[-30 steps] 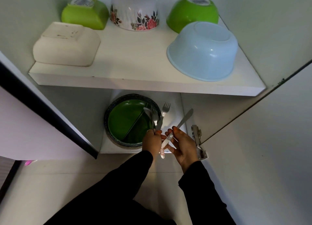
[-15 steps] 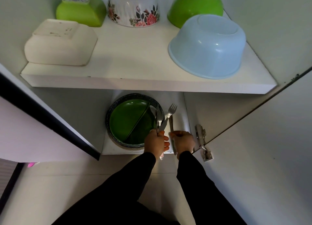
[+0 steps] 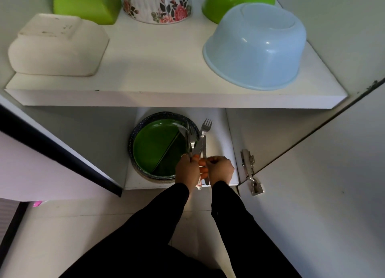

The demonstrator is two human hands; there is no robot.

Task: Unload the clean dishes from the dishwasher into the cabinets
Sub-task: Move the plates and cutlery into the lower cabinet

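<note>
Cutlery (image 3: 194, 142) bunched in left hand (image 3: 187, 171) over lower shelf (image 3: 218, 119) beside green plate (image 3: 156, 146); right hand (image 3: 220, 170) pinches knife (image 3: 204, 150), likely laying pieces down singly next.

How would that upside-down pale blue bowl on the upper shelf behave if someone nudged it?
The pale blue bowl looks like thin plastic, so probably light. Resting rim-down on the upper shelf, it would likely slide rather than tip or roll. It seems unlikely to shatter.
</note>
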